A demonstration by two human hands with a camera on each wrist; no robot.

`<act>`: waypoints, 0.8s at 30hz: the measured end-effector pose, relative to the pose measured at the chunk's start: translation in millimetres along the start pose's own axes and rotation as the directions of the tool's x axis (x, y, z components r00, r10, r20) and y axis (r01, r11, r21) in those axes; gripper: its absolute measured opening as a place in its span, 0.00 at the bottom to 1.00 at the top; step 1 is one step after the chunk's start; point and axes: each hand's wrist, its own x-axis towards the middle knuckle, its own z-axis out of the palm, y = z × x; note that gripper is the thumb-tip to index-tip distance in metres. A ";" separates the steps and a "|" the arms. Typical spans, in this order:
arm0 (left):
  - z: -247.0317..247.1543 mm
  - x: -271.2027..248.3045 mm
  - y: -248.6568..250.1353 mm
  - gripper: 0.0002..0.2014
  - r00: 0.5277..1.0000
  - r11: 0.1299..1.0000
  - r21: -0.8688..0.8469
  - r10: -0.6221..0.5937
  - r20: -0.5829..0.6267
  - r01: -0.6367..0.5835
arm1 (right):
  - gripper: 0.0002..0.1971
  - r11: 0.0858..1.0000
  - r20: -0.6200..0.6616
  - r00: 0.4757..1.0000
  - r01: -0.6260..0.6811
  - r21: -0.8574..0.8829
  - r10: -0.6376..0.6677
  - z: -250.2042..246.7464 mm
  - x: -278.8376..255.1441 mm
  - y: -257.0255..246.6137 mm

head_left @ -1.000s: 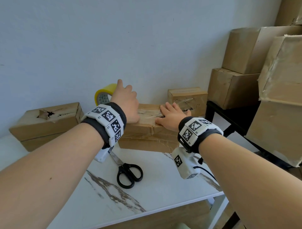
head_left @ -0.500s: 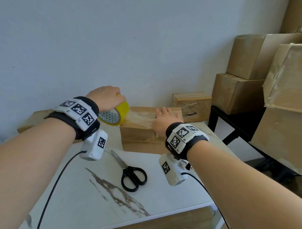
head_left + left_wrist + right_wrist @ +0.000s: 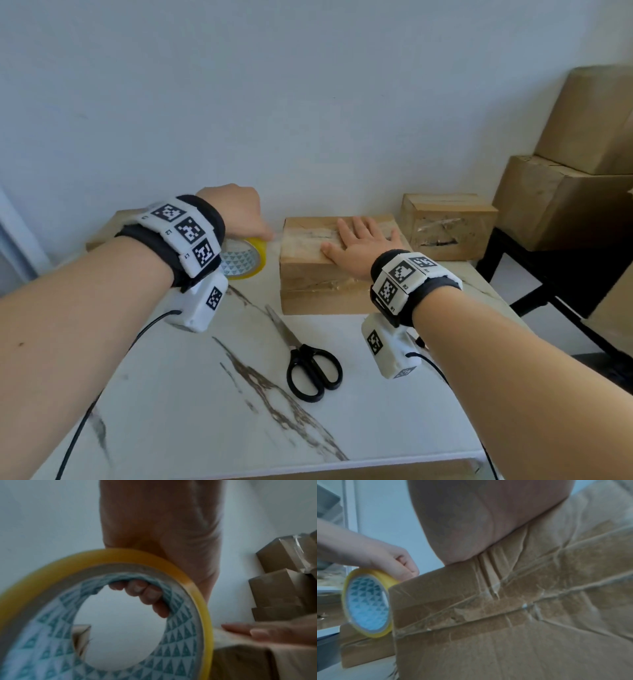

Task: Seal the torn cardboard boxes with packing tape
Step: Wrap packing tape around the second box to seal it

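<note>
Hidden / unclear: left wrist band covers much of the yellow roll of clear packing tape (image 3: 245,258) in the head view. Another brown box behind the left forearm shows only as a corner (image 3: 118,221); its condition cannot be told. Both wrist views blurred. A faint clear strip seems to run from the roll to the box's left top edge; hard to make out.

Grip: left hand (image 3: 236,212) grasps the roll from above, fingertips (image 3: 145,595) curled through the patterned core, roll on edge just beside the left face of the flat brown cardboard box (image 3: 308,274). Right hand (image 3: 359,245) lies flat, fingers straight and spread, palm pressing the box's taped top; it holds nothing.

Position: box sits mid-table on the white marbled tabletop (image 3: 205,411), near the wall. Black-handled scissors (image 3: 308,363) lie closed in front of it, apart. A smaller taped brown box (image 3: 448,226) stands just right of it.
</note>
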 end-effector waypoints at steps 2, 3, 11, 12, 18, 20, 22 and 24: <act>10.3 0.2 -3.0 0.20 0.999 1.000 -0.004 -0.024 0.028 0.024 | 0.35 1.000 -0.001 1.000 0.008 -0.012 -0.008 0.2 -0.2 -0.1; 12.3 0.3 -3.6 0.20 0.998 0.999 -0.021 -0.032 0.049 0.033 | 0.35 1.000 -0.001 1.000 0.011 -0.017 -0.011 -0.5 -0.7 -0.1; 22.2 -12.7 -11.2 0.19 0.970 0.969 -0.231 -0.033 0.240 0.091 | 0.33 0.991 0.019 0.992 0.123 -0.054 -0.122 -3.8 -0.4 5.5; 23.4 -14.1 -12.3 0.19 0.971 0.968 -0.233 -0.035 0.236 0.091 | 0.33 0.991 0.023 0.992 0.123 -0.053 -0.122 -3.3 -0.5 5.0; 33.1 -15.4 -10.1 0.21 0.974 0.961 -0.265 -0.018 0.226 0.080 | 0.41 0.999 0.015 0.999 0.042 -0.009 -0.042 -3.4 -4.1 -10.6; 35.1 -14.5 -8.9 0.17 0.973 0.963 -0.252 -0.035 0.229 0.094 | 0.41 0.998 0.018 0.997 0.069 0.005 -0.069 -1.3 -3.8 -23.1; 34.0 -14.1 -8.9 0.19 0.972 0.969 -0.227 -0.040 0.233 0.094 | 0.39 0.994 0.015 0.994 0.111 0.018 -0.112 2.9 -0.4 -33.1; 35.7 -12.2 -11.7 0.19 0.972 0.969 -0.231 -0.032 0.235 0.088 | 0.36 0.991 0.026 0.991 0.130 0.022 -0.130 5.1 4.5 -36.6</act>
